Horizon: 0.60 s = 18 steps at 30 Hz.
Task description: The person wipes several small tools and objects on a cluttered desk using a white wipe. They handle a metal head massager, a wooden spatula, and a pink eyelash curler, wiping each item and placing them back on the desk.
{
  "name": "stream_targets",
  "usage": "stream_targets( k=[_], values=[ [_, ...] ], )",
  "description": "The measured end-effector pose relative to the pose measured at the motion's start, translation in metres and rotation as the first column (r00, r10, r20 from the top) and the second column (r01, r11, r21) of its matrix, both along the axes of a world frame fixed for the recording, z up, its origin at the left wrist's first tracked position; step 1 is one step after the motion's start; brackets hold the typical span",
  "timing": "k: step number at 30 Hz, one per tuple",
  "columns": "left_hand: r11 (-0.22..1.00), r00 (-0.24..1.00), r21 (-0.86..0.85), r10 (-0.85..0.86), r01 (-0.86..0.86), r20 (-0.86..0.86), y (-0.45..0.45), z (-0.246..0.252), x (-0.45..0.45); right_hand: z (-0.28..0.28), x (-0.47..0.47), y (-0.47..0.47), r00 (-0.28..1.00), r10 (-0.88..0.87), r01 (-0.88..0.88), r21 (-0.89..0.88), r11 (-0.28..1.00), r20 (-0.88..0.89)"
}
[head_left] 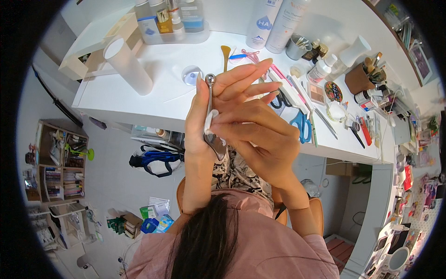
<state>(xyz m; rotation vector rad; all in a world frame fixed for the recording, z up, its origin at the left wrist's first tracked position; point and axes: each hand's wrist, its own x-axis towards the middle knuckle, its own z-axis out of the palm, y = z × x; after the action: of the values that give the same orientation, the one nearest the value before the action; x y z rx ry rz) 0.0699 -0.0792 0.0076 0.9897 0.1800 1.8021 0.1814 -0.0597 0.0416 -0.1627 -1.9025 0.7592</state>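
A shiny metal massage wand (210,97) with a ball at its upper end and a flat, scraper-like lower end lies along the palm of my left hand (198,122). My left thumb holds it near the ball, with the other fingers extended to the right. Between the fingertips of my right hand (268,136) is a folded white wipe (210,120), pressed against the lower shaft. Part of the wipe shows again beside the flat end. My right fingers hide some of the tool. Both hands are above my lap, at the desk's front edge.
On the white desk (163,76) stand a white cylinder (130,68), a small clear dish (192,75) and tall spray cans (263,24). A gold spatula (225,55) lies behind my hands. Blue-handled scissors (301,127) lie right, near a brown brush holder (359,76).
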Motion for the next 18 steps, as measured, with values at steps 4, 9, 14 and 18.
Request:
stream_targets(
  k=[4,9,14,18],
  values=[
    [0.990,0.958,-0.014,-0.132,0.140,0.255,-0.002,-0.005,0.001,-0.008,-0.007,0.002,0.990,-0.132,0.136,0.105,0.985,-0.041],
    [0.944,0.844,-0.020,-0.285,0.329,0.455,-0.007,0.008,0.004,-0.005,-0.004,0.006,0.964,-0.263,0.264,0.162,0.951,-0.028],
    [0.916,0.723,0.025,-0.332,0.400,0.607,-0.010,0.010,0.006,0.006,0.002,0.014,0.957,-0.265,0.272,0.045,0.961,-0.118],
    [0.855,0.570,0.140,-0.446,0.499,0.690,-0.013,0.013,0.005,0.011,-0.004,0.010,0.964,-0.264,0.266,0.118,0.957,-0.031]
  ],
)
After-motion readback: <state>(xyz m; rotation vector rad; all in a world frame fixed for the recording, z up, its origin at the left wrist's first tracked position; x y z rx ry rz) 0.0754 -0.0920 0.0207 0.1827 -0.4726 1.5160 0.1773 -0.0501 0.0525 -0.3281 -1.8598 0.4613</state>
